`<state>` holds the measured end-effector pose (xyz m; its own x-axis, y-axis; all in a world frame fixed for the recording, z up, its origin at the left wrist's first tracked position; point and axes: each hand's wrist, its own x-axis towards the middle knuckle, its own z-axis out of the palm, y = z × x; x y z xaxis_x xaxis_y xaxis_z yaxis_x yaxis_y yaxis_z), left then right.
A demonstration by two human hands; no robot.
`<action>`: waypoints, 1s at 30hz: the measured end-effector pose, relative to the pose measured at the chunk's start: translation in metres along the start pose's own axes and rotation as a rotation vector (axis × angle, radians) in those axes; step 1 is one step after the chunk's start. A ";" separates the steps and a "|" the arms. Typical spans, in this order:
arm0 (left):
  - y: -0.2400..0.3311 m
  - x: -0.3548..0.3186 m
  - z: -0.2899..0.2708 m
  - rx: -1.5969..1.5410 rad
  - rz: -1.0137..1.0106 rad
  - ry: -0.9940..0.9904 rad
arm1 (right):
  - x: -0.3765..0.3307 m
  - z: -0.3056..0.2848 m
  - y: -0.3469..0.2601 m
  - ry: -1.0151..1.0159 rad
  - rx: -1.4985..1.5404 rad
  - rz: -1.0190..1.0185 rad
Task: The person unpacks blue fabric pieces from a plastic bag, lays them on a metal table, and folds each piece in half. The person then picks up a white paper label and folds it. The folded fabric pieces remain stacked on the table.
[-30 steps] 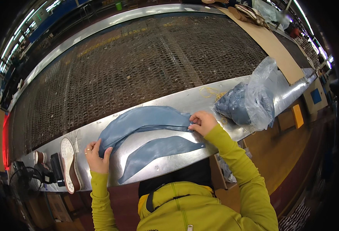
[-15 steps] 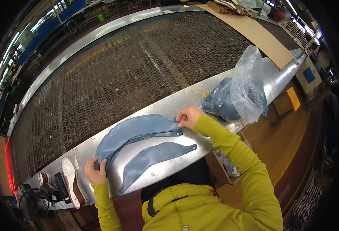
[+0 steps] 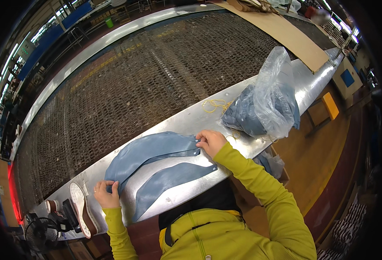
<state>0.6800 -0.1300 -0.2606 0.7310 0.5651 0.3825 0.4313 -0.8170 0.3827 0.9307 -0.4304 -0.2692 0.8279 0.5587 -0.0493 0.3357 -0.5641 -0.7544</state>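
On the far left, near the edge of the shiny metal table (image 3: pixel 186 123), a black fan (image 3: pixel 41 232) sits low down, and just right of it a shoe (image 3: pixel 83 209) lies on its side with its white sole showing. Next comes the left hand (image 3: pixel 106 195), with its fingers pinched on the left tip of the top blue piece (image 3: pixel 150 151), a long curved bit of soft blue cloth that lies flat on the table. A second blue piece (image 3: pixel 169 182) with the same curved shape lies nearer to the person, just under the first. The right hand (image 3: pixel 210 142) grips the right end of the top blue piece, where small round dots show along the edge. Behind the table, farther away, is a big rough brown wire mesh (image 3: pixel 147 82). Right of the right hand lie thin yellow rubber bands (image 3: pixel 215 105), then a crinkly clear plastic bag (image 3: pixel 271 97) stuffed with more blue cloth. At the far right top a flat brown cardboard sheet (image 3: pixel 286 37) lies across the mesh
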 end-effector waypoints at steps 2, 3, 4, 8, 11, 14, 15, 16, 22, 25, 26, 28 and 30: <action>0.003 -0.002 0.001 -0.012 -0.051 -0.017 | 0.002 0.000 -0.001 -0.001 -0.017 -0.002; 0.005 -0.003 0.001 -0.034 -0.058 -0.012 | 0.003 0.000 -0.001 0.009 -0.030 -0.013; 0.008 -0.003 0.002 0.018 -0.019 -0.015 | 0.004 0.000 -0.002 0.016 -0.044 -0.013; 0.013 -0.004 0.004 0.123 0.084 -0.001 | 0.008 -0.001 -0.003 -0.004 -0.058 0.047; 0.011 -0.004 0.004 0.127 0.057 -0.018 | 0.013 -0.006 -0.003 -0.032 -0.096 0.028; 0.007 -0.004 0.004 0.112 0.050 -0.029 | 0.018 -0.012 -0.005 -0.060 -0.096 0.015; 0.006 -0.004 0.004 0.087 0.060 -0.034 | 0.021 -0.014 -0.006 -0.099 -0.069 0.060; 0.006 -0.003 0.004 0.082 0.045 -0.036 | 0.023 -0.016 -0.007 -0.132 -0.032 0.086; 0.017 -0.003 0.007 -0.043 0.019 0.000 | 0.035 -0.032 -0.022 -0.174 0.219 0.081; 0.023 -0.007 0.007 -0.011 -0.031 -0.039 | 0.039 -0.042 -0.033 -0.264 0.233 0.056; 0.024 -0.009 0.007 -0.013 -0.065 -0.067 | 0.041 -0.046 -0.037 -0.277 0.208 0.085; 0.021 -0.011 0.008 -0.011 -0.100 -0.086 | 0.042 -0.052 -0.046 -0.302 0.176 0.091; 0.017 -0.012 0.009 -0.018 -0.086 -0.059 | 0.037 -0.056 -0.052 -0.319 0.279 0.118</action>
<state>0.6836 -0.1518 -0.2662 0.7218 0.6245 0.2982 0.4845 -0.7637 0.4267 0.9693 -0.4142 -0.1949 0.6581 0.6848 -0.3130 0.0762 -0.4741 -0.8771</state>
